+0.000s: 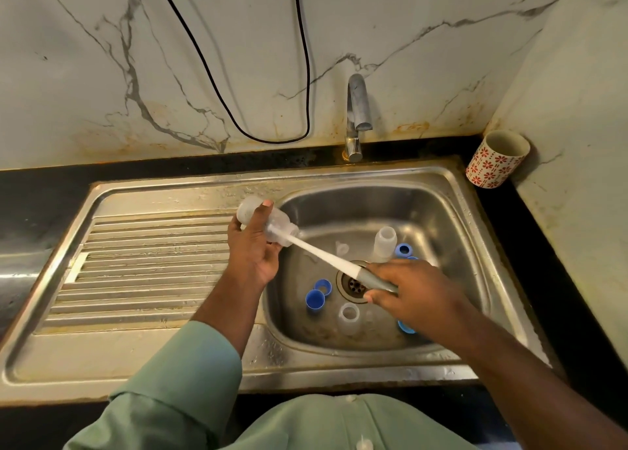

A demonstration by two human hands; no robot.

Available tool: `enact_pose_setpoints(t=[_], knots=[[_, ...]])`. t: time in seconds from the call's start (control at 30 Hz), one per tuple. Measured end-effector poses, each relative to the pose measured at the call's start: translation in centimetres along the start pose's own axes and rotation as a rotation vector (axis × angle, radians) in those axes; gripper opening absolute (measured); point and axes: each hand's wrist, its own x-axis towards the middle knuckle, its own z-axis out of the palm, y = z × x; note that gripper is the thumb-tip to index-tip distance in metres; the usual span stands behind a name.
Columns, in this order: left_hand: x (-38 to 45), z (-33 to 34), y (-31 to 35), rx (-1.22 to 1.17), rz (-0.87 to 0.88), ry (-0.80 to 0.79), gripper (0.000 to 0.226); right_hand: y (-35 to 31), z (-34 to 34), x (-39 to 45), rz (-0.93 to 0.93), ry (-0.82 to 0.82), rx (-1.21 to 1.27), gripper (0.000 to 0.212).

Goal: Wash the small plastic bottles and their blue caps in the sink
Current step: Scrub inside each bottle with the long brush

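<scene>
My left hand (253, 245) grips a small clear plastic bottle (277, 223) on its side above the sink's left rim, mouth pointing right. A white bottle brush (323, 254) runs into that mouth; my right hand (407, 291) holds its grey handle over the drain (351, 284). In the basin (424, 211) another clear bottle (385, 244) stands at the back and a third (349, 317) stands in front of the drain. Blue caps lie around: two at the left (317, 296), one at the back (403, 249), one partly under my right wrist (405, 327).
A steel tap (356, 109) stands behind the basin, no water visibly running. The ribbed draining board (142, 266) lies to the left. A red-flowered white cup (498, 159) sits on the black counter at the back right. A black cable (272, 109) hangs on the marble wall.
</scene>
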Motion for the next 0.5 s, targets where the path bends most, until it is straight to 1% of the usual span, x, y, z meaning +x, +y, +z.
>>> enact_pose_setpoints(t=[0.07, 0.13, 0.2, 0.23, 0.3, 0.37, 0.4, 0.47, 0.5], knots=[[0.2, 0.1, 0.2, -0.005, 0.004, -0.014, 0.077, 0.1, -0.1, 0.2, 0.056, 0.082, -0.037, 0.024], [0.6, 0.0, 0.4, -0.018, 0.001, -0.017, 0.077, 0.4, -0.3, 0.2, 0.111, 0.066, -0.065, 0.025], [0.5, -0.1, 0.5, -0.031, -0.004, -0.016, 0.079, 0.4, -0.1, -0.2, 0.058, -0.002, -0.014, 0.022], [0.5, -0.2, 0.4, -0.038, 0.002, -0.022, 0.083, 0.4, 0.0, -0.4, 0.034, -0.007, 0.026, 0.022], [0.4, -0.1, 0.2, -0.025, 0.005, -0.054, 0.087, 0.7, 0.1, -0.4, 0.063, 0.064, 0.104, 0.022], [0.3, 0.2, 0.2, 0.002, 0.005, -0.046, 0.080, 1.0, 0.2, -0.3, 0.113, 0.079, 0.086, 0.024], [0.5, 0.2, 0.2, 0.001, 0.006, -0.046, 0.074, 1.0, 0.2, -0.4, 0.109, 0.037, 0.083, 0.025], [0.7, 0.0, 0.2, -0.030, 0.013, -0.081, 0.065, 0.9, 0.2, -0.7, 0.090, -0.023, 0.160, 0.025], [0.8, -0.1, 0.2, -0.033, 0.016, -0.083, 0.065, 0.9, 0.3, -0.7, 0.098, -0.011, 0.203, 0.023]])
